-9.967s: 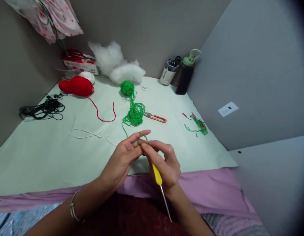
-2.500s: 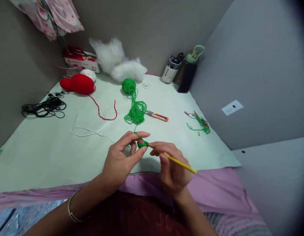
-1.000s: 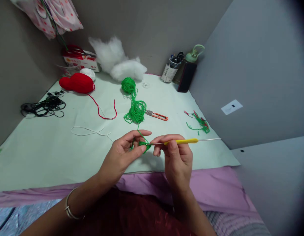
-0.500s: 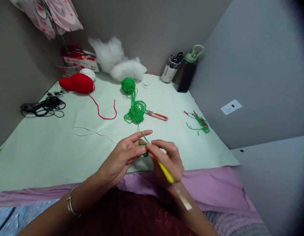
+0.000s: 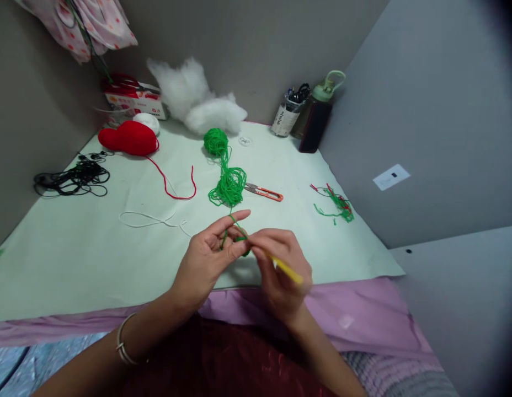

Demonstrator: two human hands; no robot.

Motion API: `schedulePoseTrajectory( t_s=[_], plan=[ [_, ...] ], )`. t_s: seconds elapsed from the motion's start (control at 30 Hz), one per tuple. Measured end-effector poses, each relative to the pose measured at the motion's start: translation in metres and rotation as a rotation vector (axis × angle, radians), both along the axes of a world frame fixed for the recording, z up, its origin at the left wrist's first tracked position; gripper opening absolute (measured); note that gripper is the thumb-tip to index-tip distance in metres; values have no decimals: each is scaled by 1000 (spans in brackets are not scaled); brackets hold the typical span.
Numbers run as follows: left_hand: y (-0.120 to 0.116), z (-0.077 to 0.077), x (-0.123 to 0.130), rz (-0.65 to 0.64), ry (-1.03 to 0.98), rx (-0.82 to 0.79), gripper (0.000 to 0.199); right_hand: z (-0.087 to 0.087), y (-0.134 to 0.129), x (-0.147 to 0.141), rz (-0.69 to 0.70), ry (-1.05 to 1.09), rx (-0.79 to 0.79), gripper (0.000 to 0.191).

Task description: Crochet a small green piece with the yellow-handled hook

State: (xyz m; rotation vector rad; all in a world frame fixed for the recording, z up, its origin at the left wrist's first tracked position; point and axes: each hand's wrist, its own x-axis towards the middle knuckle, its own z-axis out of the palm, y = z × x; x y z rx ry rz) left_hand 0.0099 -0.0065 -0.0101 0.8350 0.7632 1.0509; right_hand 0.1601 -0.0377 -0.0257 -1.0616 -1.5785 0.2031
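My left hand [image 5: 210,251] pinches a small piece of green crochet [image 5: 245,252] between thumb and fingers, its index finger stretched out with green yarn [image 5: 238,224] running over it. In my right hand [image 5: 283,270] is a crochet hook with a yellow handle [image 5: 287,268], its tip at the green piece and hidden by fingers. The strand leads up to a loose heap of green yarn [image 5: 228,187], which joins a green ball [image 5: 215,142]. Orange thread snips [image 5: 264,192] lie right beside the heap.
At the left are red yarn [image 5: 129,138], white yarn [image 5: 146,122] and a black cord tangle [image 5: 78,176]. White stuffing [image 5: 185,91] sits at the back. A pen holder [image 5: 286,118], phone [image 5: 315,128] and bottle [image 5: 324,91] stand back right; yarn scraps [image 5: 341,207] lie at right.
The hook's handle has swung from steeply down to a flatter slant toward the right as my right hand turned. My left index finger has shifted slightly left and up with the strand.
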Motion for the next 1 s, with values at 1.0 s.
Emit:
schedulePoseTrajectory(
  t_s=[1.0],
  plan=[
    [-2,1,-7,93,355,261,26,9,-2,8,151,246,-148,23]
  ],
)
